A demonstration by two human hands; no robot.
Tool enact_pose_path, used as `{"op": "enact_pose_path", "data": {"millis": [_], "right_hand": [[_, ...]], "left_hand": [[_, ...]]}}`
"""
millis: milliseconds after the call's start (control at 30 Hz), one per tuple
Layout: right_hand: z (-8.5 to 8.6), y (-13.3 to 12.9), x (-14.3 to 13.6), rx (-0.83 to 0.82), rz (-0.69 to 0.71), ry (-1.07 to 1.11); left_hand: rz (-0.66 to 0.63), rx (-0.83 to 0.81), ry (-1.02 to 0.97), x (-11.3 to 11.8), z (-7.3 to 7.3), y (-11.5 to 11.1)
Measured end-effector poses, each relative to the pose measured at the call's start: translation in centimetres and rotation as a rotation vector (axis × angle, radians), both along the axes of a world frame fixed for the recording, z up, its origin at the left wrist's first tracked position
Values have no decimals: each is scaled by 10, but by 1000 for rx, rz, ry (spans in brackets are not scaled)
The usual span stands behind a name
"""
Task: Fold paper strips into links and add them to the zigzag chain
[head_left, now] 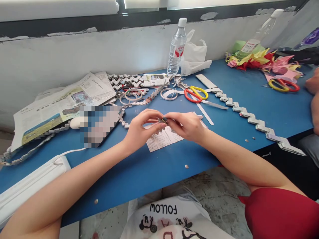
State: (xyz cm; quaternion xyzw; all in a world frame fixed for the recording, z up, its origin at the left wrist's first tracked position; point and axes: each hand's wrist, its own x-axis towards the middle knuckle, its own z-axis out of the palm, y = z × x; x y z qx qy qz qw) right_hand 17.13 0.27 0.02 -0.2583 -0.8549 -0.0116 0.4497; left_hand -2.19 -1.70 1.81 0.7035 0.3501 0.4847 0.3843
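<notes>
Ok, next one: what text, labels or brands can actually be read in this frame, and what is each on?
"FOLLOW" on the white bag below the table edge, seen upside down.
Red label on the water bottle: too small to read.
Label on the second bottle at the back right: blurred.
Newspaper: print too small to read.
Printed paper slip under the hands: rows of tiny characters, unreadable.
Folded booklet by the bottle: unreadable.

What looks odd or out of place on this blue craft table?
The folded paper chain runs past the blue table's front edge at the right, its end hanging off. Newspapers lie in a loose, skewed heap. Both hands, left and right, pinch a small folded piece between them.
</notes>
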Motion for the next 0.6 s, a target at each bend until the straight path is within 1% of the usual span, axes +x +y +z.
{"op": "enact_pose_path", "data": {"millis": [67,167,367,467,600], "right_hand": [[0,0,-1,-68,-8,-39],[2,0,-3,-220,5,-75],[8,-1,-5,-498,83,-106],[10,-1,-6,-637,91,-45],[11,-2,-7,-867,115,161]], "left_hand": [[10,-54,3,-1,1,5],[-3,-165,-43,-3,0,12],[-150,-634,-297,-7,-11,23],[-189,-743,-382,-8,-15,27],[-217,-797,-402,-9,-16,30]]}}
